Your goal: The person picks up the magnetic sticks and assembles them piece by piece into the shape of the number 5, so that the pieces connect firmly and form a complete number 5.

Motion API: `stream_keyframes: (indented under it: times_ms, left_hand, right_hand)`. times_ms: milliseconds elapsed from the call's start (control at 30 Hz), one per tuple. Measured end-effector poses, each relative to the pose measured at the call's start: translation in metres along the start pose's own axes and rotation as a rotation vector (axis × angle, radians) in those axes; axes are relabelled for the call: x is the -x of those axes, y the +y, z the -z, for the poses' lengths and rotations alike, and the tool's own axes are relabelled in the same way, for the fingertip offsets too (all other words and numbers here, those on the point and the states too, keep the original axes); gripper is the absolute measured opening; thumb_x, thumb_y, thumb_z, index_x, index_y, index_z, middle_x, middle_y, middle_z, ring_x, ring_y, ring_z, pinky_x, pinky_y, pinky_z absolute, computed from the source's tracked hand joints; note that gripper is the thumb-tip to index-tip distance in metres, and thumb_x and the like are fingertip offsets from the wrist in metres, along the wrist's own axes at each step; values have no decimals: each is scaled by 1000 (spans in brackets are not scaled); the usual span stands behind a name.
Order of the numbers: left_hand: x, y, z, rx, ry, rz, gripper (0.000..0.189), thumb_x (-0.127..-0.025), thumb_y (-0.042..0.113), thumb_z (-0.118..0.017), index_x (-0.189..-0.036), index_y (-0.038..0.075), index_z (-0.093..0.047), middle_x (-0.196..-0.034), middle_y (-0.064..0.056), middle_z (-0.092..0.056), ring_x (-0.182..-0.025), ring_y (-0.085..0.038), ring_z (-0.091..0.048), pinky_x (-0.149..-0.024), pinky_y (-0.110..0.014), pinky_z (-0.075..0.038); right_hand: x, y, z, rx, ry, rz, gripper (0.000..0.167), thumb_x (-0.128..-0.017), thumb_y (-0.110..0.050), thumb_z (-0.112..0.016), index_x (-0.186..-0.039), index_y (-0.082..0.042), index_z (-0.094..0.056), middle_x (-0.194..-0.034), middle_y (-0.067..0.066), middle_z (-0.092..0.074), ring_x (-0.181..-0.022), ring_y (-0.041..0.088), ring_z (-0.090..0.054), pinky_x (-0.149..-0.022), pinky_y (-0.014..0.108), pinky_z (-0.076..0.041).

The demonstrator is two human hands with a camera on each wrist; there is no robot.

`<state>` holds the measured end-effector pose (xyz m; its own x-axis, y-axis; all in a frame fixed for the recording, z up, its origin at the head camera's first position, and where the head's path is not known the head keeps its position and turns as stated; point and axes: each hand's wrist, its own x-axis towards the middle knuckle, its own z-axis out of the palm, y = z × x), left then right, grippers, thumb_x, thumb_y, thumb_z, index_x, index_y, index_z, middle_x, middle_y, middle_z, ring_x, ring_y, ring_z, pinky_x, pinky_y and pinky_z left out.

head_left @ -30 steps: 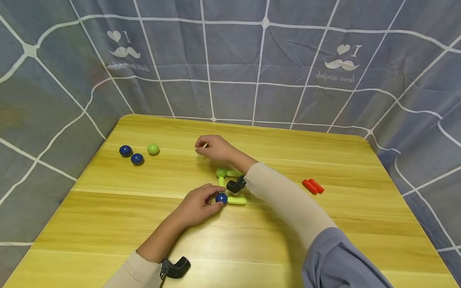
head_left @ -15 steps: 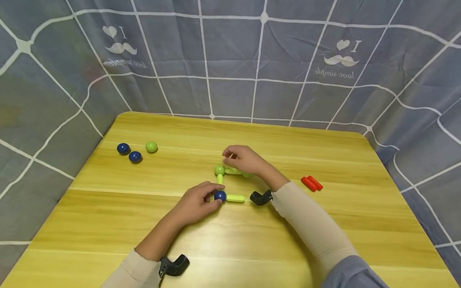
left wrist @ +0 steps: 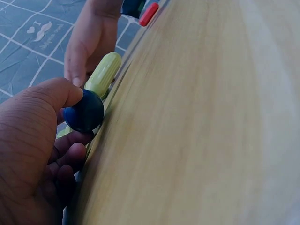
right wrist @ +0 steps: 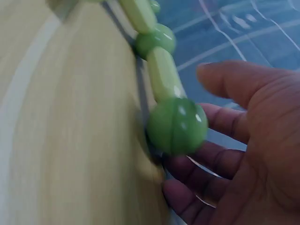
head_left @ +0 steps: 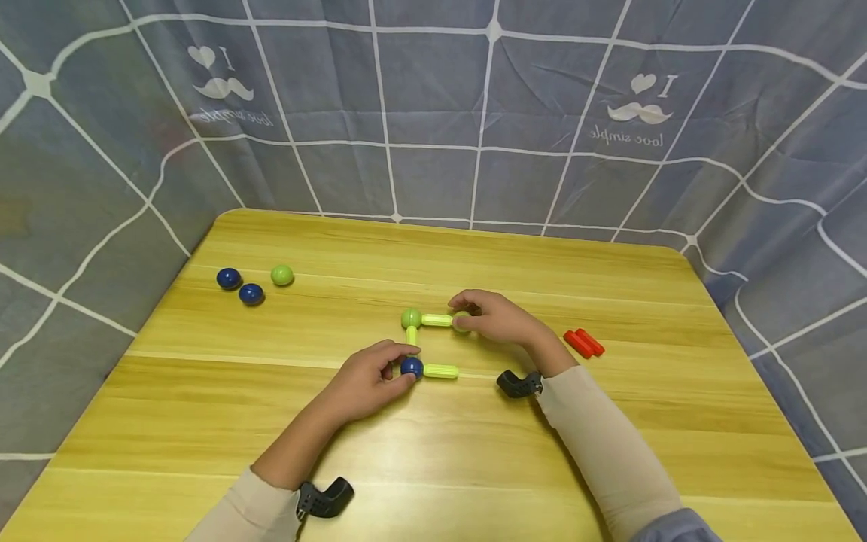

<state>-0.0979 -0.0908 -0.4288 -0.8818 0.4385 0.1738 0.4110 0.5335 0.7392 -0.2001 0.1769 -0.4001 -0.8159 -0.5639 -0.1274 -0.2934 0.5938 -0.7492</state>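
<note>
In the head view my left hand [head_left: 369, 382] pinches a glossy blue ball [head_left: 411, 367] between thumb and fingers; the left wrist view shows the thumb on the blue ball [left wrist: 84, 111]. A ribbed yellow-green rod [head_left: 441, 371] points right from it. Another short rod [head_left: 412, 336] leads back to a green corner ball [head_left: 411, 318], from which a third rod [head_left: 436, 320] runs to a green end ball [head_left: 461, 322]. My right hand [head_left: 497, 318] is around that end ball. In the right wrist view its thumb stands apart from the green ball [right wrist: 177, 126], with fingers behind it.
Two blue balls [head_left: 229, 278] and a loose green ball [head_left: 281, 275] lie at the table's far left. To the right, red rods [head_left: 584, 342] lie side by side. A grey-blue curtain [head_left: 433, 113] hangs behind the wooden table [head_left: 433, 467].
My right hand has come from beyond the corner ball, rightward and nearer, to the green end ball. The left hand keeps its hold on the blue ball. The head view has shifted slightly.
</note>
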Motion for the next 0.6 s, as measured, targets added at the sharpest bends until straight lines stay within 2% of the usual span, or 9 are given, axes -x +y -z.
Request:
stream_keyframes:
  times_ms: [133, 300, 600]
  left_hand:
    - [1, 0, 0, 7, 7, 5, 35, -89, 24, -72, -124, 16, -69, -85, 9, -55, -68, -8, -49, -58, -27, -45]
    - [0, -1, 1, 6, 7, 6, 35, -89, 23, -72, -124, 16, -69, -85, 9, -56, -68, -8, -50, -58, -27, -45]
    - [-2, -1, 0, 2, 6, -6, 35, -89, 24, -72, -123, 16, -69, -85, 8, -56, -68, -8, -50, -58, -27, -45]
  right_hand:
    - [5, 8, 3, -60, -2, -10, 30, -97, -20, -66, -125, -12, -63, -113, 4, -61, -97, 22, -52, -85, 38, -44]
    - [5, 12, 3, -76, 9, -2, 25, -98, -19, -65, -122, -14, -64, -101, 4, -59, -91, 22, -50, -79, 36, -43]
    - [8, 16, 0, -136, 30, -17, 22, -98, -17, -65, -120, -12, -64, -101, 6, -58, -91, 23, -49, -78, 36, -42]
